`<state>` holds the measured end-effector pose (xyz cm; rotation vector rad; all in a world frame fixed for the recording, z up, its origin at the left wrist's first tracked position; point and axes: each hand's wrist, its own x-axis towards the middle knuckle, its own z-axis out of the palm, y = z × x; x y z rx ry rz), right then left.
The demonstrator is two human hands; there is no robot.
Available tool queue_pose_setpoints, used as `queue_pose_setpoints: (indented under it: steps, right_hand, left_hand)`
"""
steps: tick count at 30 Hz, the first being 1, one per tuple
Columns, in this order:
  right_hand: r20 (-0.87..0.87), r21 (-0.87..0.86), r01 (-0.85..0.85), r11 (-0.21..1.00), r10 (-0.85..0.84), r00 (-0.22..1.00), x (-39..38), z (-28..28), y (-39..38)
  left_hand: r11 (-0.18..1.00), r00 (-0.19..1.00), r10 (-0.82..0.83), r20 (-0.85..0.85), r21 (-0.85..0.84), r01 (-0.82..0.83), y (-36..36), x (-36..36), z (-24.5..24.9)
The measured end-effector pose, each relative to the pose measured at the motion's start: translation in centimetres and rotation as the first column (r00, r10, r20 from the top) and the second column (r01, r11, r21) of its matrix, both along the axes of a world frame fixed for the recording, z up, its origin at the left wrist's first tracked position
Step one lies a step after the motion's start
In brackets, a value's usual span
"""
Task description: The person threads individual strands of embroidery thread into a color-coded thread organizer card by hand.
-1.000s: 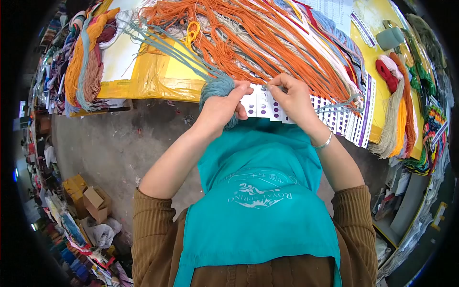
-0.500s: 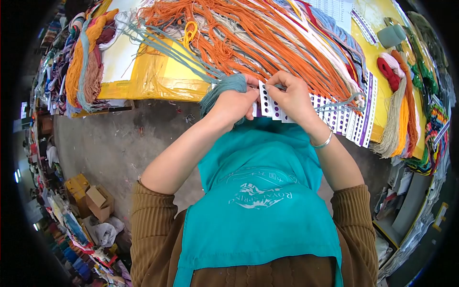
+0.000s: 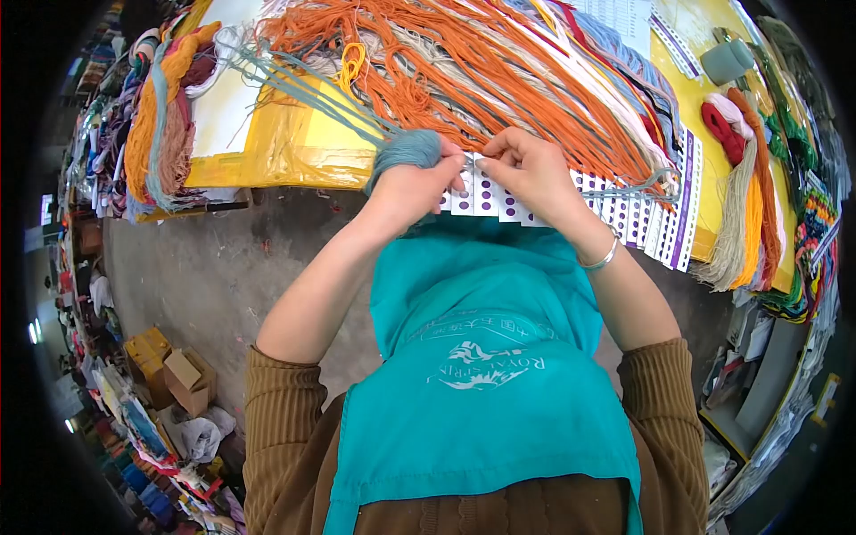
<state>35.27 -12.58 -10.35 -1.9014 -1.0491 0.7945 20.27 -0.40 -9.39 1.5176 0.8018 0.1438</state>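
My left hand (image 3: 417,185) is closed around a bundled skein of grey-blue thread (image 3: 406,152) at the table's front edge. Long strands of the same thread run from it to the upper left. Close beside it, my right hand (image 3: 535,174) is pinched, thumb against fingers, at the top of white cards with punched holes and purple dots (image 3: 486,196). What lies between those fingertips is too small to make out. Orange threads (image 3: 428,80) spread over the table just beyond both hands, with their ends along the row of cards.
On the yellow table (image 3: 294,156), coloured skeins (image 3: 147,125) hang at the left and more skeins (image 3: 744,205) at the right. A grey-green cup-like object (image 3: 727,62) stands at the back right. Cardboard boxes (image 3: 183,379) sit on the floor at left.
Both hands have shifted a little to the left along the cards. The thread skein in my left hand now looks rounder and more gathered. The cards by the fingers hang more evenly.
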Motion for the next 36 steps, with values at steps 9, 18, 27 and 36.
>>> queue_pose_setpoints:
  steps: [9, 18, 27, 36]
  right_hand:
    - [-0.159, 0.001, 0.036, 0.999, -0.035, 0.987, 0.5, -1.1, 0.9]
    - [-0.374, 0.067, -0.095, 0.993, 0.114, 0.920, 1.3, 0.0, 0.4]
    - [-0.222, -0.130, -0.138, 0.982, 0.107, 0.969, 1.6, 0.7, 0.7]
    - [-0.207, -0.104, -0.102, 0.989, 0.079, 0.975, 1.3, 0.4, 0.5]
  left_hand:
    - [0.954, 0.996, -0.084, 0.017, -0.286, 0.086, 0.3, 0.7, 1.3]
    - [0.955, 0.957, -0.287, 0.036, 0.089, 0.283, 0.7, 1.8, 0.1]
    - [0.714, 0.923, 0.295, 0.248, -0.699, -0.040, 16.2, -8.8, 3.4]
    - [0.738, 0.669, 0.611, 0.423, 0.002, -0.675, 25.1, -6.9, 6.0]
